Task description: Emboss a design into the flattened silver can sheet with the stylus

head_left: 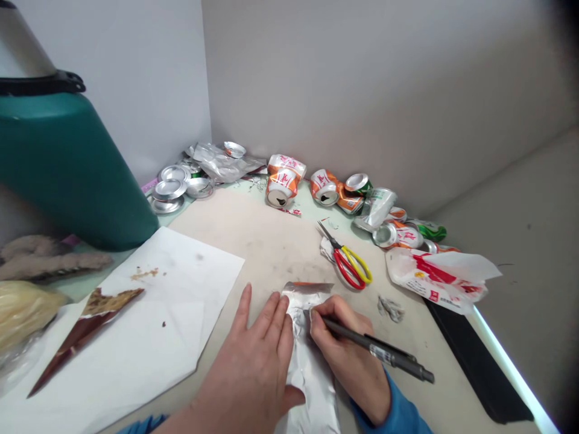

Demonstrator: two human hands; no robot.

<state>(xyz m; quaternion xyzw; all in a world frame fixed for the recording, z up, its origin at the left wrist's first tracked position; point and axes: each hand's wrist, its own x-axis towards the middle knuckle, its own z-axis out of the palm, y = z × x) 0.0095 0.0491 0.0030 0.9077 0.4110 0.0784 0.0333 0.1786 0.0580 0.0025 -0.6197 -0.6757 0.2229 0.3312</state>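
Note:
A crumpled silver sheet of can metal (pixel 312 374) lies flat in front of me, its far edge curled up and showing orange. My left hand (pixel 260 349) is spread with the palm down, its fingertips along the left side of the sheet. In my right hand (pixel 346 343) is a black pen (pixel 389 352), gripped near its tip, which meets the sheet's upper part. Scissors (pixel 350 259) with one red and one yellow handle lie beyond my right hand. A small crumpled silver scrap (pixel 391 308) rests to the right.
Several crushed cans (pixel 284 181) line the back wall. Cut can bottoms (pixel 169 190) are stacked at the back left near a teal bottle (pixel 72 169). White paper (pixel 181 313) bears a brown pointed piece (pixel 76 343). At right, a red-and-white wrapper (pixel 438 277) overlaps a black flat object (pixel 479 361).

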